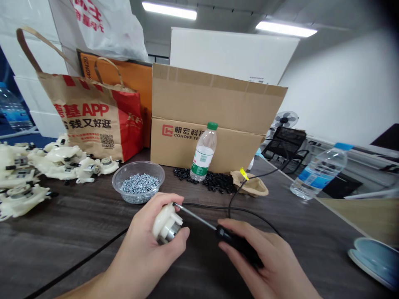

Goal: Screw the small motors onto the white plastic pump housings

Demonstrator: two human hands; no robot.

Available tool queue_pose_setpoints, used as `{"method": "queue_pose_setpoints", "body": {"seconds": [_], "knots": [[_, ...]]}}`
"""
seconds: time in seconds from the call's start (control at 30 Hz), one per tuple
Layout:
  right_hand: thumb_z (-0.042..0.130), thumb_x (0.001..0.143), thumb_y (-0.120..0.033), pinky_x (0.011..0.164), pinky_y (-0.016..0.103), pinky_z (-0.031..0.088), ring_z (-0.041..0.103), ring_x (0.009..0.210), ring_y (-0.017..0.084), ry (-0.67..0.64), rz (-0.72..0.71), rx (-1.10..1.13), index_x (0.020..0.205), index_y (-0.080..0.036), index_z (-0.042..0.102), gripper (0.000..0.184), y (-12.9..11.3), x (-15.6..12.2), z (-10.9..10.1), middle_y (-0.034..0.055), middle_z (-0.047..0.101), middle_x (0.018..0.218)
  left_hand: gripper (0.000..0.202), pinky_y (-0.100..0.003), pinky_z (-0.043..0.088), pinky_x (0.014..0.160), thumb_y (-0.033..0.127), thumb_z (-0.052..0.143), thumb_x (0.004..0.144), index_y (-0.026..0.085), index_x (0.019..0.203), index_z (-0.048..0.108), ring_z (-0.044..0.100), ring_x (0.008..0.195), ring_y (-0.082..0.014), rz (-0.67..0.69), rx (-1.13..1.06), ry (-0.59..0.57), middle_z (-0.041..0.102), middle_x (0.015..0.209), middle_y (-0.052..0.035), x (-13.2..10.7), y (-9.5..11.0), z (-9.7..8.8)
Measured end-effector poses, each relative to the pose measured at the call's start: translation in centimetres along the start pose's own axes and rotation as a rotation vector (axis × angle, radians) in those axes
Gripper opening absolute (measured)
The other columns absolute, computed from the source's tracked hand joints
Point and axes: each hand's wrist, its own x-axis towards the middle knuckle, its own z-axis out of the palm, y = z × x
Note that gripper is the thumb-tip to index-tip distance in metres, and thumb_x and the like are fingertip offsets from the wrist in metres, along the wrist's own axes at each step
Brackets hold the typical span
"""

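Observation:
My left hand (149, 245) is closed around a small cream plastic part with a silver motor (166, 224), held above the dark table. In my right hand (258, 253) is a screwdriver (229, 238) with a black handle, its thin metal shaft slanting up to the left. The shaft's tip meets the upper edge of the motor part, beside my left index finger. Whether a screw sits at the tip is too small to tell. Just beyond my left hand stands a clear plastic bowl (116, 182) of small silver screws (140, 184).
Several cream motor assemblies (62, 160) are piled at the left. A green-capped bottle (204, 153) stands among black pieces (218, 181) before a cardboard box (199, 99). A black cable (255, 214) crosses the table. A blue-capped bottle (321, 172) is at the right.

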Motion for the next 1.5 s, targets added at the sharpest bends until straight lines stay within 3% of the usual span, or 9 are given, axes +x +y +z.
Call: {"method": "queue_pose_setpoints", "body": {"seconds": [0.17, 0.37, 0.53, 0.7, 0.9, 1.03, 1.27, 1.4, 1.5], "knots": [[0.053, 0.097, -0.016, 0.051, 0.023, 0.053, 0.07, 0.059, 0.014, 0.021, 0.045, 0.028, 0.103, -0.028, 0.049, 0.014, -0.8, -0.1, 0.5, -0.005, 0.069, 0.077, 0.04, -0.032, 0.056, 0.083, 0.015, 0.067, 0.081, 0.032, 0.117, 0.063, 0.068, 0.09, -0.0176, -0.006, -0.01, -0.027, 0.071, 0.108, 0.0025, 0.0, -0.4, 0.1], [0.047, 0.104, -0.019, 0.055, 0.026, 0.053, 0.07, 0.063, 0.017, 0.026, -0.055, -0.055, 0.119, -0.024, 0.055, 0.017, -0.5, -0.5, 0.7, 0.0005, 0.07, 0.083, 0.051, -0.038, 0.056, 0.098, 0.018, 0.069, 0.081, 0.037, 0.127, 0.062, 0.07, 0.103, -0.0198, 0.048, 0.004, 0.043, 0.072, 0.123, 0.0023, 0.3, -0.9, 0.2], [0.048, 0.103, -0.018, 0.062, 0.025, 0.057, 0.073, 0.074, 0.017, 0.041, -0.013, 0.013, 0.123, -0.025, 0.056, 0.022, -1.1, -0.2, 1.0, 0.002, 0.071, 0.093, 0.054, -0.035, 0.057, 0.095, 0.018, 0.069, 0.081, 0.041, 0.128, 0.06, 0.07, 0.098, -0.0175, 0.091, 0.061, 0.065, 0.072, 0.117, 0.0048, 0.3, -0.7, 0.1], [0.055, 0.098, -0.017, 0.062, 0.024, 0.056, 0.071, 0.071, 0.015, 0.068, 0.066, 0.103, 0.108, -0.026, 0.056, 0.014, -1.1, -0.2, 1.0, -0.001, 0.07, 0.089, 0.05, -0.037, 0.06, 0.091, 0.021, 0.07, 0.08, 0.036, 0.127, 0.062, 0.071, 0.086, -0.0176, 0.06, 0.078, 0.074, 0.074, 0.11, 0.0027, 0.2, -0.4, 0.0], [0.045, 0.105, -0.021, 0.059, 0.024, 0.053, 0.072, 0.069, 0.015, 0.024, 0.061, 0.105, 0.117, -0.029, 0.058, 0.019, -1.0, -0.1, 1.0, -0.0025, 0.074, 0.087, 0.05, -0.029, 0.059, 0.09, 0.017, 0.069, 0.08, 0.037, 0.126, 0.061, 0.072, 0.099, -0.0169, 0.178, 0.085, 0.078, 0.074, 0.114, 0.0041, -0.1, -0.2, 0.1], [0.058, 0.096, -0.02, 0.059, 0.026, 0.054, 0.07, 0.067, 0.017, 0.035, 0.149, 0.106, 0.107, -0.026, 0.053, 0.014, -1.2, -0.3, 1.1, -0.0019, 0.07, 0.084, 0.047, -0.032, 0.061, 0.088, 0.02, 0.07, 0.078, 0.034, 0.123, 0.064, 0.073, 0.088, -0.0174, 0.069, 0.067, 0.088, 0.076, 0.109, 0.0026, 0.0, -0.3, 0.1], [0.047, 0.105, -0.018, 0.064, 0.029, 0.052, 0.067, 0.074, 0.018, 0.054, -0.045, 0.027, 0.124, -0.023, 0.056, 0.022, -0.6, -0.4, 0.4, 0.0036, 0.069, 0.091, 0.047, -0.032, 0.06, 0.088, 0.022, 0.071, 0.08, 0.038, 0.123, 0.064, 0.071, 0.086, -0.0166, 0.097, 0.085, 0.087, 0.075, 0.108, 0.0041, 0.2, 0.0, -0.1], [0.042, 0.107, -0.02, 0.06, 0.028, 0.051, 0.067, 0.067, 0.017, -0.059, 0.085, 0.151, 0.115, -0.027, 0.056, 0.018, -1.4, -0.4, 0.7, -0.0008, 0.07, 0.085, 0.046, -0.034, 0.06, 0.09, 0.025, 0.072, 0.08, 0.037, 0.123, 0.064, 0.071, 0.082, -0.0168, 0.06, 0.09, 0.071, 0.075, 0.106, 0.004, 0.1, -0.1, -0.1], [0.054, 0.1, -0.02, 0.065, 0.028, 0.052, 0.068, 0.074, 0.017, -0.045, 0.218, 0.223, 0.108, -0.026, 0.054, 0.011, -1.7, -0.4, 0.9, -0.0006, 0.069, 0.091, 0.046, -0.033, 0.06, 0.086, 0.027, 0.073, 0.08, 0.035, 0.124, 0.064, 0.072, 0.085, -0.0181, 0.01, 0.055, 0.054, 0.076, 0.106, 0.0028, 0.2, -0.3, -0.2]]}}
